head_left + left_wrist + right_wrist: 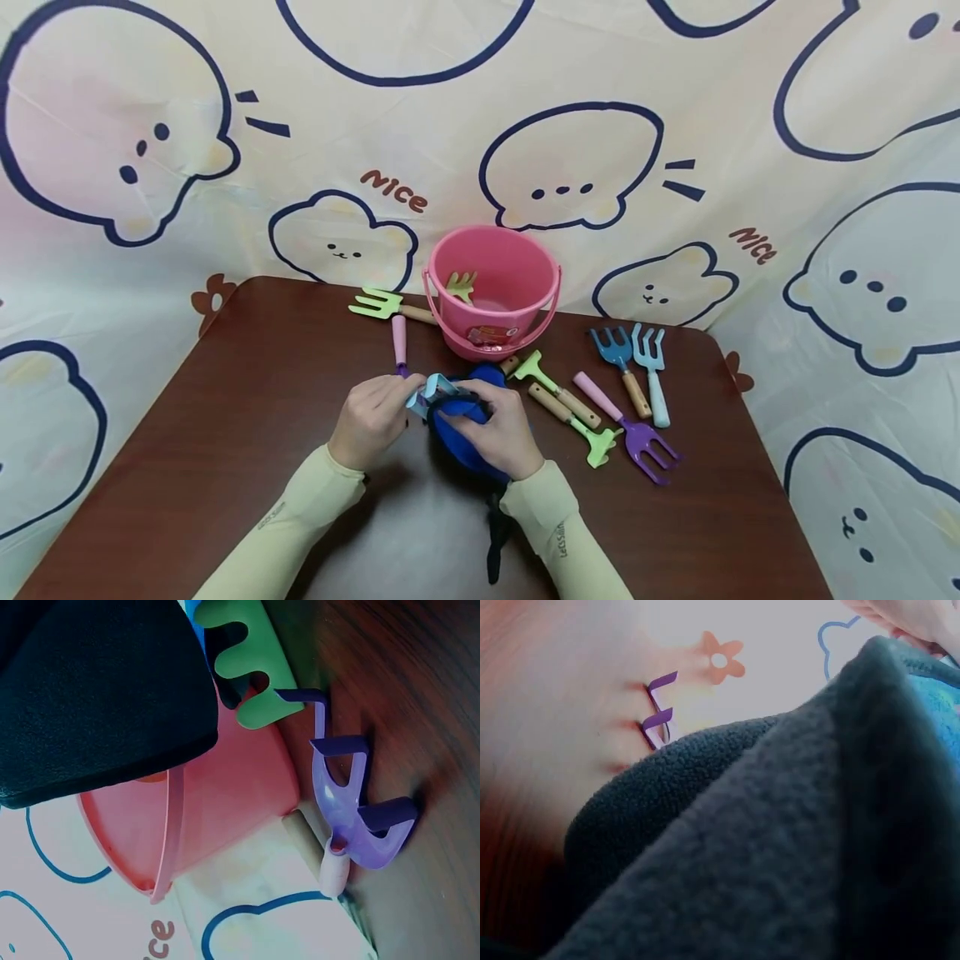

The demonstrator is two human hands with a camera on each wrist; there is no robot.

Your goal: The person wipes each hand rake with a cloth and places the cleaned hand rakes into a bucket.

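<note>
Both hands meet over the middle of the table at a soft blue fabric item (461, 439) with black edging and a dangling black strap (495, 542). My right hand (504, 425) grips its edge, fingers behind and thumb in front. My left hand (375, 417) is curled, pinching a light blue, bent piece (437, 387) at the fabric's opening; its kind cannot be told. Dark fleecy fabric (705, 825) fills much of the right wrist view, with the left hand's fingers (907, 619) at the top corner. In the left wrist view, dark fabric (105, 705) covers the upper left.
Behind the hands stands a pink bucket (498, 325) with a green fork inside. A green fork (382, 303) and a purple rake (352, 817) lie left of it. On the right are green rakes (596, 442), a purple fork (645, 446), a blue fork (618, 354) and a light blue fork (651, 367).
</note>
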